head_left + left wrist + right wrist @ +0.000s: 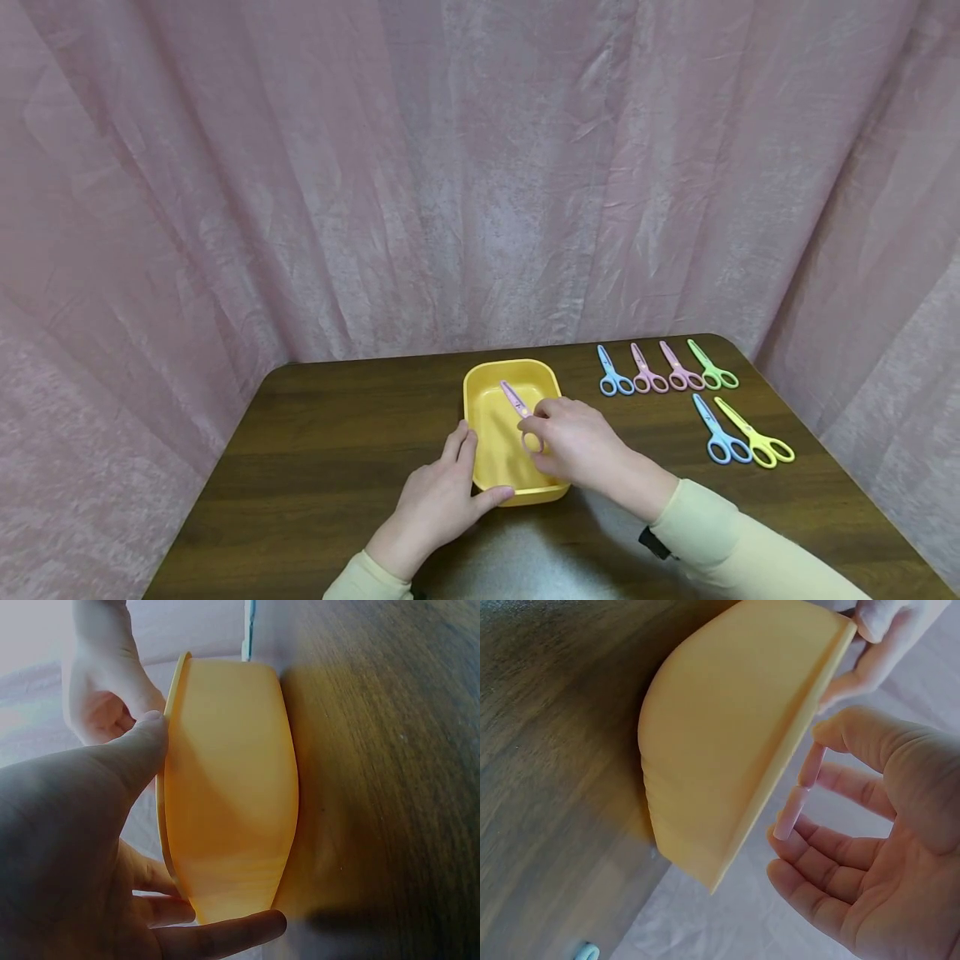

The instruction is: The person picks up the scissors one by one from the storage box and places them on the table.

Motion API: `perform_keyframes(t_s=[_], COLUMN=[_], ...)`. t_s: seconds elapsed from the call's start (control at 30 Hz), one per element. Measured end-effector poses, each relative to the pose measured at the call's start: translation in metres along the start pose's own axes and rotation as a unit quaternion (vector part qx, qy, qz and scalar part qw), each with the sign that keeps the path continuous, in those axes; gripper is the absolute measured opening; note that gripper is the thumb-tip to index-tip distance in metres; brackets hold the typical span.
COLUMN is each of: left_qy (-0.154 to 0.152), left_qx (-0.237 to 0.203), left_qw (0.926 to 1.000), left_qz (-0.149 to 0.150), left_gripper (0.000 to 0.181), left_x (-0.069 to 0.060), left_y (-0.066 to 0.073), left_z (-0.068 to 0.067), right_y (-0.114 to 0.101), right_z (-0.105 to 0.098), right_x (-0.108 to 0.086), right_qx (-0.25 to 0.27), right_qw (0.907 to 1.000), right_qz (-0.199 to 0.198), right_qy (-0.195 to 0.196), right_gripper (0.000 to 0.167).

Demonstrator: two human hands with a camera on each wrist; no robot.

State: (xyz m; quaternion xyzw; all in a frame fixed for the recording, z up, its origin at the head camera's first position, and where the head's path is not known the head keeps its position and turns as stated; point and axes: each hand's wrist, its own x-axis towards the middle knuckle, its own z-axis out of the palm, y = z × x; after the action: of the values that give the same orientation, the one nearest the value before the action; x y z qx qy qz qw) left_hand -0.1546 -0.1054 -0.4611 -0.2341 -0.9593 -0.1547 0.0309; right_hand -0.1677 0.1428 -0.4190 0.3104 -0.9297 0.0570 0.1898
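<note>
A pair of light purple scissors (514,399) is in my right hand (581,442), pinched by the handle between thumb and fingers. The blades point up and left over the inside of a yellow plastic tray (491,467). In the right wrist view the scissors (793,806) show edge-on beside the tray's rim, and the hand (885,832) has its lower fingers bent. My left hand (438,500) rests on the tray's near left corner, fingers extended along the left side and thumb on the near rim. In the left wrist view its thumb touches the rim of the tray (232,772).
On the right of the dark wooden table (337,433) lie more scissors: blue (616,382), pink (648,380), another pink (681,377) and green (712,375) in a back row. Nearer are blue (722,442) and yellow (761,442) ones. A pink curtain (480,183) hangs behind.
</note>
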Motion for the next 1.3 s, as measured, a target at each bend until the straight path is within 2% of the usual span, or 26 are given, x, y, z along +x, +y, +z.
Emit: perform_keyframes(t_s=[0.33,0.63,0.9,1.07,1.3], left_qy=[0.002,0.008,-0.007,-0.006,0.004], left_qx=[-0.003,-0.009,-0.013,-0.013,-0.013], left_qw=[1.0000,0.9999,0.9999,0.9999,0.9999], left_qz=[0.002,0.011,0.003,0.003,0.008], left_gripper=[0.103,0.102,0.103,0.104,0.105], left_x=[0.000,0.000,0.000,0.000,-0.002], left_y=[0.000,-0.001,-0.002,-0.002,-0.001], left_z=[0.001,0.001,0.001,0.001,-0.001], right_y=[0.007,0.022,0.036,0.043,0.050], right_z=[-0.012,-0.019,-0.024,-0.025,-0.026], right_x=[-0.013,-0.029,-0.043,-0.052,-0.070], right_qx=[-0.012,-0.019,-0.023,-0.025,-0.035], right_qw=[0.9992,0.9982,0.9966,0.9958,0.9933], right_qz=[0.016,0.035,0.041,0.055,0.094], right_qy=[0.036,0.046,0.068,0.068,0.057], right_gripper=[0.026,0.031,0.029,0.033,0.033])
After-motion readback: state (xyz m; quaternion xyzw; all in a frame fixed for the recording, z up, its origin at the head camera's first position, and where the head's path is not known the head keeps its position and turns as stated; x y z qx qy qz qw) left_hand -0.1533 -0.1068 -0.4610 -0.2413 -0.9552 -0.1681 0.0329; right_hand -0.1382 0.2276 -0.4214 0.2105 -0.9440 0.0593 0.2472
